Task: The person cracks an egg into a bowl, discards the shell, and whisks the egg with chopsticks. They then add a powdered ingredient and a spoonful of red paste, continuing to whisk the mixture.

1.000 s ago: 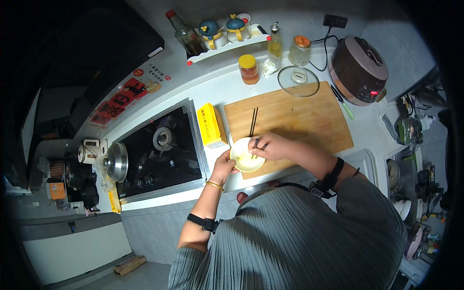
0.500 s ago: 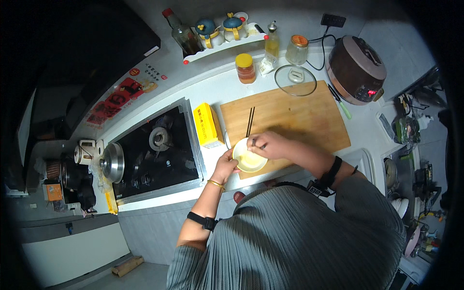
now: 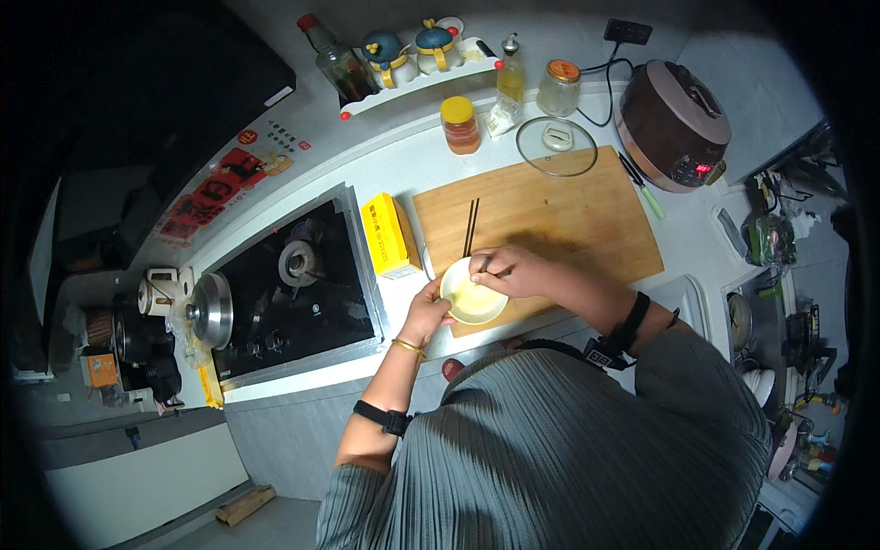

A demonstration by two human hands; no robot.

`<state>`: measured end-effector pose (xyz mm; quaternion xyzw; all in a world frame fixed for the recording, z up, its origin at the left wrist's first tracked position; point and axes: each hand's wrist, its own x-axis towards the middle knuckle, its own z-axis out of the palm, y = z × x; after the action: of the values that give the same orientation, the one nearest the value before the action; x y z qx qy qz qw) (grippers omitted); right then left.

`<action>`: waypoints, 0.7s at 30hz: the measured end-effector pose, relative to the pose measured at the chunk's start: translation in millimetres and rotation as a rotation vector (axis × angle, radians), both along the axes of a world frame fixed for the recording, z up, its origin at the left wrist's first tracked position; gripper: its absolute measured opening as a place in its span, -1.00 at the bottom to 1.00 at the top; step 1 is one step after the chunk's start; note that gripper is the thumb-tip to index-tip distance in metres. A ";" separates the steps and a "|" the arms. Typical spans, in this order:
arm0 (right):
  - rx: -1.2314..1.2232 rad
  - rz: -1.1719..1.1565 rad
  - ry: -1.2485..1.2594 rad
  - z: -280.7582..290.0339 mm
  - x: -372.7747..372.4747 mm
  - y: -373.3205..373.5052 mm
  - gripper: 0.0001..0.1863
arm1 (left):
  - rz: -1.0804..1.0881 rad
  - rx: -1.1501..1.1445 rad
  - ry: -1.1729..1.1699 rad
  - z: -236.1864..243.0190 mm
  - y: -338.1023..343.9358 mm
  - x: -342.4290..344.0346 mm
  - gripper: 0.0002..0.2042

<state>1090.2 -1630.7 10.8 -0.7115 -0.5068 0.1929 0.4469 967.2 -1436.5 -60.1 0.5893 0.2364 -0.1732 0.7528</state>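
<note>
My left hand (image 3: 427,312) grips the near left rim of a pale bowl (image 3: 496,311), its thumb over the edge. Pale yellow contents lie in the bowl, which is over the near left part of a wooden cutting board (image 3: 587,211). Above the bowl's far right side, my right hand (image 3: 511,271) is closed around a thin dark utensil; its lower end is hidden, so I cannot tell its kind. Two dark chopsticks (image 3: 472,225) lie side by side on the board just beyond the bowl, their near ends reaching its rim.
A yellow box (image 3: 389,236) stands between the board and the black gas stove (image 3: 293,275). Behind the board are a yellow-lidded jar (image 3: 460,126), a glass lid (image 3: 556,147) and an oil bottle (image 3: 511,73). A green-handled knife (image 3: 651,200) lies near the rice cooker (image 3: 674,128).
The view has shifted slightly. My left hand still holds the bowl, and my right hand stays over it with the dark utensil, barely moved.
</note>
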 end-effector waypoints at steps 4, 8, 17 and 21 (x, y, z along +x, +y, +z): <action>0.031 0.115 0.003 0.2 -0.3 0.0 -0.75 | -0.020 0.024 -0.001 2.1 0.4 -0.8 -0.48; 0.094 0.186 -0.017 -0.4 -3.4 -1.3 -0.77 | 0.006 0.040 -0.003 2.8 1.4 -0.6 -0.48; -0.001 0.141 0.014 1.5 -3.8 -1.9 -0.84 | 0.013 0.015 -0.002 0.3 6.9 -0.8 -0.48; -0.095 0.094 0.067 4.3 -5.8 -0.1 -0.85 | 0.021 0.013 -0.003 0.8 7.3 -0.1 -0.48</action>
<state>1084.4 -1630.8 15.1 -0.7005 -0.5145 0.2613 0.4199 967.1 -1429.1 -59.3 0.5921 0.2426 -0.1628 0.7510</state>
